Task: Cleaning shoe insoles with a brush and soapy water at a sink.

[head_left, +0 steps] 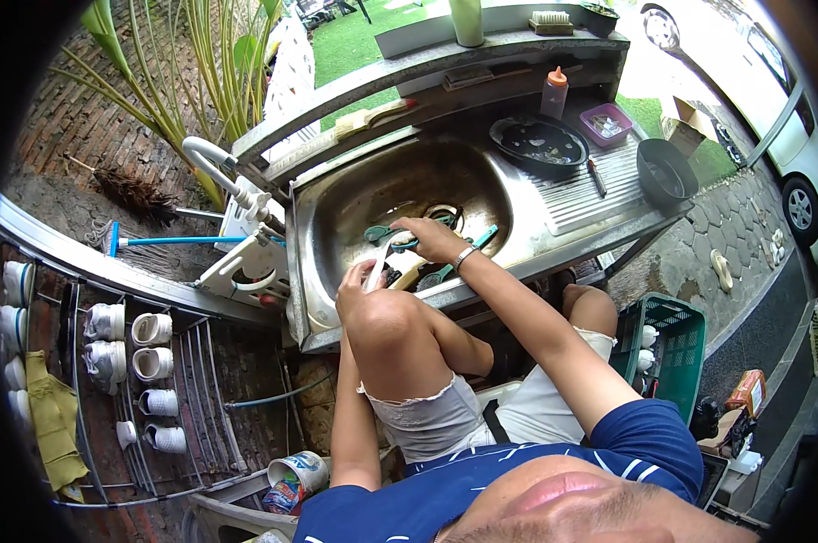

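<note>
Over the metal sink (328, 217), my left hand (355, 282) grips a narrow white curved strip (379, 265), its exact kind unclear. My knee partly hides that hand. My right hand (427, 239) is closed on a small teal-edged brush (404, 242), held against the upper end of the strip. Below my right hand, in the basin, lie a teal-handled brush (485, 238), another teal brush (434, 278) and a pale wooden-looking piece (411, 270). A dark looped thing (457, 217) rests farther back.
A white faucet (214, 158) rises left of the sink. On the drainboard (563, 204) stand a black pan (537, 145), a squeeze bottle (554, 93), a pink tub (605, 124) and a dark bowl (666, 172). White shoes (106, 348) sit on a rack; a green crate (667, 339) stands right.
</note>
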The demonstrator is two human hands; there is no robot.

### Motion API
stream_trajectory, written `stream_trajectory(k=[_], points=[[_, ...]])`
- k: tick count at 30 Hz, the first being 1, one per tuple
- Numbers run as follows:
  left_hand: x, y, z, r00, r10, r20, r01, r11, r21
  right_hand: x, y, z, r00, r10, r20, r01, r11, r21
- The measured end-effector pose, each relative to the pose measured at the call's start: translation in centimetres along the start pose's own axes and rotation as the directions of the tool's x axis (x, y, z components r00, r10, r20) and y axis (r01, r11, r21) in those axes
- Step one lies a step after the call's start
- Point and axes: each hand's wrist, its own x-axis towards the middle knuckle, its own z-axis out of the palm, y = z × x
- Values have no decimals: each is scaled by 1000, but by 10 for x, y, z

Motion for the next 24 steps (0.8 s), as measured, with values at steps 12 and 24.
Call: stream_trajectory(k=[12, 24], points=[[-19, 9, -1, 987, 143, -68, -124, 965, 233, -7, 12, 10, 992, 129, -7, -129, 987, -100], [-67, 101, -47, 888, 455, -73, -361, 786, 502, -49, 9, -67, 791, -146, -594, 82, 988, -134]])
